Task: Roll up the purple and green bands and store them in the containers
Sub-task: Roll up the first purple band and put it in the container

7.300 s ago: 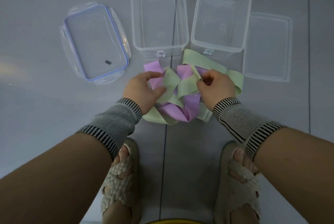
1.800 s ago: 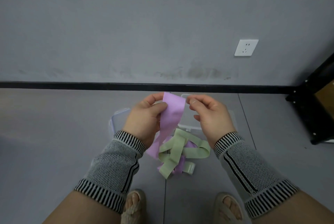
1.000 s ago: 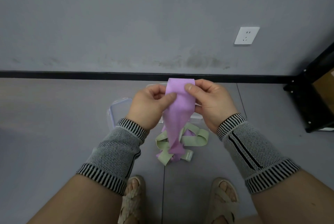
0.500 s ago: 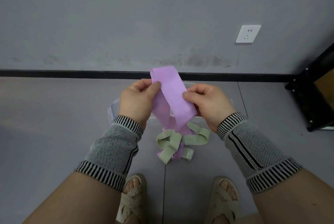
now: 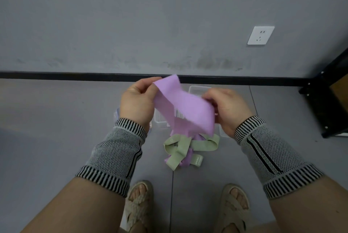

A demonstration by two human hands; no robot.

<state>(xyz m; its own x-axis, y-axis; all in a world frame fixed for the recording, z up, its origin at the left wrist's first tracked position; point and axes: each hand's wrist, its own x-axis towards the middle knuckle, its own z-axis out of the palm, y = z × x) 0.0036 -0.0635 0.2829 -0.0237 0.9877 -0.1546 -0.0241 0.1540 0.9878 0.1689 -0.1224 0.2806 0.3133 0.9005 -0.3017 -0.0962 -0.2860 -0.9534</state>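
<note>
1. A person stands on a grey floor (image 5: 56, 129), looking down at both hands held up in front of the body. A grey wall (image 5: 131, 16) with a black skirting strip (image 5: 75, 75) closes off the far side. A black frame (image 5: 331, 101) stands at the right edge. The floor to the left of the hands lies open.
2. The left hand (image 5: 138, 104) pinches the upper end of a purple band (image 5: 185, 107) between thumb and fingers. The right hand (image 5: 228, 109) grips the band's lower right part with curled fingers. The hands are apart, with the band spanning the gap.
3. The band's held part runs from upper left to lower right. From there it drops towards the floor, where its lower part is tangled with a green band (image 5: 180, 147).
4. The green band lies in loose loops on the floor, between the feet (image 5: 140, 200) and the containers (image 5: 199, 89). How the two bands wind through each other cannot be made out.
5. The clear containers sit behind the hands and are mostly hidden by them and the purple band. Only bits of rim and wall show. How many there are cannot be told.
6. A white socket (image 5: 260, 35) is on the wall at upper right.
7. Both forearms wear grey knitted sleeves (image 5: 116, 153) with striped cuffs. The sandalled feet are cut off at the bottom edge.
</note>
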